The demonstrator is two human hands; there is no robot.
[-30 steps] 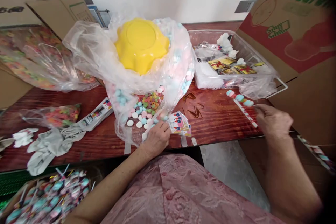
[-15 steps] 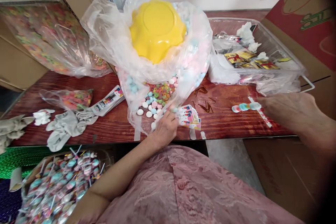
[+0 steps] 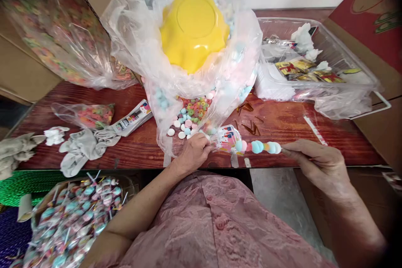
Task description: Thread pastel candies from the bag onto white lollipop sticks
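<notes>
My right hand [image 3: 314,160] is closed on a stick of pastel candies [image 3: 259,147], held level over the table's near edge and pointing left. My left hand [image 3: 194,152] is pinched at the mouth of a clear plastic bag [image 3: 163,50], on a small round candy I can barely make out. Loose pastel candy discs [image 3: 182,127] and coloured candy rings [image 3: 194,106] lie in the bag's opening. A yellow bowl [image 3: 193,29] sits upside down on top of the bag. Printed wrappers [image 3: 229,140] lie between my hands.
A clear tray [image 3: 361,71] of packets and tissue stands at the right, by a cardboard box [image 3: 377,16]. Another bag of rings [image 3: 47,37], a small bag [image 3: 91,115], grey gloves [image 3: 81,148] and a label strip [image 3: 133,118] lie left. A box of wrapped candy sticks [image 3: 69,222] sits below.
My right hand has carried the candy stick left and nearer, from the right side of the table towards my left hand. The left hand has stayed at the bag's mouth.
</notes>
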